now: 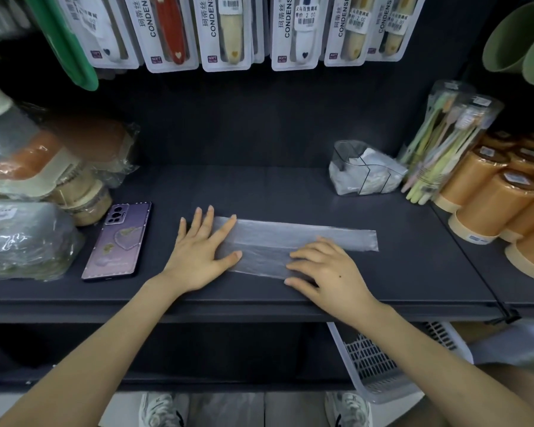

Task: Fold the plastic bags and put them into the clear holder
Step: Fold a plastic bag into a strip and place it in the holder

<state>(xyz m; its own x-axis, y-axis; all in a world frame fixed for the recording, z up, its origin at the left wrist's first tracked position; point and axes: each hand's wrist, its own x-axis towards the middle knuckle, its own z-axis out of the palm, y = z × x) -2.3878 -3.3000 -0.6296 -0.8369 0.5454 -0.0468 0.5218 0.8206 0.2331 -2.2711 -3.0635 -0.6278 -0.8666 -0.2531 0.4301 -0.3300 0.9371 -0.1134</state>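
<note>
Between phone point(117, 240) and clear holder point(352, 155), left hand point(198, 257) and right hand point(330, 272) press the plastic bag point(290, 235), fingers point(225, 228) flat.

One camera sits on the person's head. It looks forward and down, from close, at a dark shelf point(290, 192) and past its edge to the floor point(222, 408).

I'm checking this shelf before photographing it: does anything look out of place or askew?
A purple phone lies face down and skewed on the shelf, apparently not stock. At right, the clear tub of toothbrushes stands tilted beside the orange cups. The plastic bag lies flat under the left hand and right hand; nothing looks spilled or torn.
</note>
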